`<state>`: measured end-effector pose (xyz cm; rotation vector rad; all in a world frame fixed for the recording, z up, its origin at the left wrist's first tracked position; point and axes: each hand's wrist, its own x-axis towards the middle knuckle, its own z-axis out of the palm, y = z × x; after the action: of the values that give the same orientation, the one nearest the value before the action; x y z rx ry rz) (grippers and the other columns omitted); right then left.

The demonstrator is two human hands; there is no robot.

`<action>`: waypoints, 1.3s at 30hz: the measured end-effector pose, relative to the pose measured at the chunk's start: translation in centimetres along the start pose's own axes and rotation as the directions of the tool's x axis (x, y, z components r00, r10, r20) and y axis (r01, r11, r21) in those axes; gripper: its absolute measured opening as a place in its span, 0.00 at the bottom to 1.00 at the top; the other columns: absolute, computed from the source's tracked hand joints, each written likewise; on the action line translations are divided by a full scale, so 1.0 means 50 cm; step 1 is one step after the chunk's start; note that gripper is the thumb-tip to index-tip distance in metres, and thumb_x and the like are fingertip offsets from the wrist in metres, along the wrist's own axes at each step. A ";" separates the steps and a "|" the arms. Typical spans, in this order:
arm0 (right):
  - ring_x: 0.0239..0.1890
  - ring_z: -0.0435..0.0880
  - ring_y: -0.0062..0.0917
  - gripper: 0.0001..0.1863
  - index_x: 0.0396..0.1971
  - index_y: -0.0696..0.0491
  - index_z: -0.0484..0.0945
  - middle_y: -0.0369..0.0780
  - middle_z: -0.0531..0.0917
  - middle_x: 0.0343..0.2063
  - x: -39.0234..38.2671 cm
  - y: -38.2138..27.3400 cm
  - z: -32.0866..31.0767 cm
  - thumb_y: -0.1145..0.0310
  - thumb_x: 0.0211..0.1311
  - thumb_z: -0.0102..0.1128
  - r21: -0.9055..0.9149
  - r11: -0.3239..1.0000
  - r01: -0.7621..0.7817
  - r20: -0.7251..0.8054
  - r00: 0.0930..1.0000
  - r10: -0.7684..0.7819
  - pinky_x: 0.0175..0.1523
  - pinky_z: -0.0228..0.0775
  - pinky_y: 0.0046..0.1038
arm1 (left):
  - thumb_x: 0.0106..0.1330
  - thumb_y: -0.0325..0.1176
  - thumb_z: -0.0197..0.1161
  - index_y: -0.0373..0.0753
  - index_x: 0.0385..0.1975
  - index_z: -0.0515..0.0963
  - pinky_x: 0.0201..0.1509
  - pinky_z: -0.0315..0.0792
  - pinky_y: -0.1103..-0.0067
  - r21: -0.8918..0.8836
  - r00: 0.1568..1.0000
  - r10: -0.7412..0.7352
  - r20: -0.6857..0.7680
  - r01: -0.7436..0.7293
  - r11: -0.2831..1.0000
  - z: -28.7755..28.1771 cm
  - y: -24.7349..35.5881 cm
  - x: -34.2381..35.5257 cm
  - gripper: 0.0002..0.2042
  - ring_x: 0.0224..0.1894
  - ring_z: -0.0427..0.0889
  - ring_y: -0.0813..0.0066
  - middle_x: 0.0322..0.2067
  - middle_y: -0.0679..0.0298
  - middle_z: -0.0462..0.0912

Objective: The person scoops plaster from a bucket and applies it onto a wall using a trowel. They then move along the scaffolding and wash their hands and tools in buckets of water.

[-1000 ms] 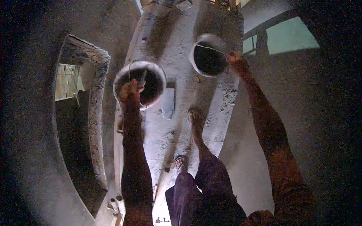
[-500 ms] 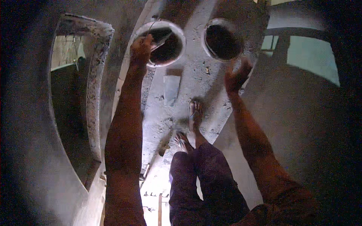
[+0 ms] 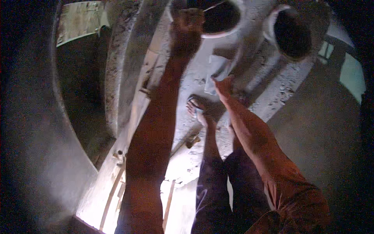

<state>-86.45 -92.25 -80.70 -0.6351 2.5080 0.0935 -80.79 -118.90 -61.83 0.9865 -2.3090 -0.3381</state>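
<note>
My left hand (image 3: 188,22) is closed at the left rim of the left bucket (image 3: 235,28), whose inside looks dark. A thin pale edge of the trowel (image 3: 213,6) shows beyond the fist; motion blur and shadow hide most of it. Lower down, my right hand (image 3: 223,85) reaches over a pale flat rectangular plate (image 3: 218,66) on the ground. Thumb and fingers look apart by the plate's right side; whether they touch it I cannot tell. A brown part, perhaps a handle, lies at the plate's far end.
A second bucket (image 3: 269,29) with a dark inside stands at the far right. My feet (image 3: 196,108) are on the rough, dusty floor below the plate. Walls close in on both sides, with a framed opening (image 3: 113,78) at left. Bright light falls near the bottom.
The view has swung, so the buckets sit higher and farther right. My right hand has come inward from beside the right bucket to the plate. My left hand stays by the left bucket.
</note>
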 end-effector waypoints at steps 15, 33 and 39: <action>0.48 0.76 0.47 0.21 0.50 0.59 0.71 0.53 0.78 0.45 -0.427 -0.164 -0.522 0.59 0.64 0.54 0.439 0.790 0.429 0.236 0.793 -0.562 0.49 0.69 0.43 | 0.59 0.58 0.61 0.29 0.59 0.64 0.70 0.48 0.54 0.180 0.592 -0.279 0.756 0.222 0.958 -0.181 0.207 -0.400 0.39 0.64 0.59 0.42 0.60 0.36 0.62; 0.49 0.75 0.49 0.24 0.59 0.58 0.63 0.54 0.74 0.50 -0.677 -0.090 -0.813 0.70 0.65 0.55 0.266 0.740 0.618 0.494 0.571 -0.655 0.52 0.68 0.45 | 0.63 0.53 0.61 0.37 0.62 0.63 0.57 0.67 0.57 0.362 0.099 -0.985 0.142 0.921 0.144 -0.486 0.260 -0.334 0.33 0.50 0.77 0.50 0.63 0.47 0.62; 0.57 0.72 0.42 0.36 0.65 0.54 0.59 0.52 0.68 0.59 -0.618 -0.004 -0.912 0.58 0.61 0.63 0.244 0.608 0.756 0.263 0.551 -0.792 0.57 0.70 0.41 | 0.53 0.62 0.65 0.34 0.66 0.56 0.63 0.60 0.66 -0.614 -0.254 -0.888 0.384 0.647 -0.451 -0.532 0.249 -0.270 0.47 0.63 0.64 0.55 0.59 0.49 0.69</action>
<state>-85.96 -88.24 -25.77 -1.4903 1.6701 -0.2392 -64.19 -100.51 -41.07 2.0200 -0.1256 -1.4181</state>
